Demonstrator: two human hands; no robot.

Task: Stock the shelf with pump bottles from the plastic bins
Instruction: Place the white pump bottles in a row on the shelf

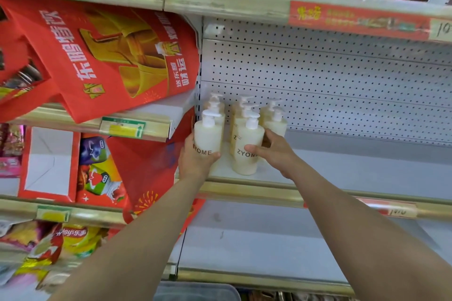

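Fingers [191,136] of the left hand [195,161] are curled round the lower body of the left bottle [208,133], and the thumb is laid under its printed label, so a full grip is seen. The front bottle [247,154] is held by the right hand [275,153] in a similar way: the thumb is pressed on the label and the other fingers are wrapped behind the body. Both bottles are kept upright at the front left corner of the shelf [354,171]. The base of the front bottle is seen on the shelf board; the base of the left bottle is hidden by the hand, so it cannot be told whether it is set down. Behind them more pump bottles [274,120] are lined up in short rows against the pegboard panel [342,76]. Red gift bags [110,56] are seen in the neighbouring bay on the left. At the bottom edge a grey rim is visible (probably one of the plastic bins [195,291], though little of it shows). The step in hand is judged to be the placing of two bottles in the front row. For the next move, both grips should be loosened without the bottles being tipped, and new bottles should be fetched from below.
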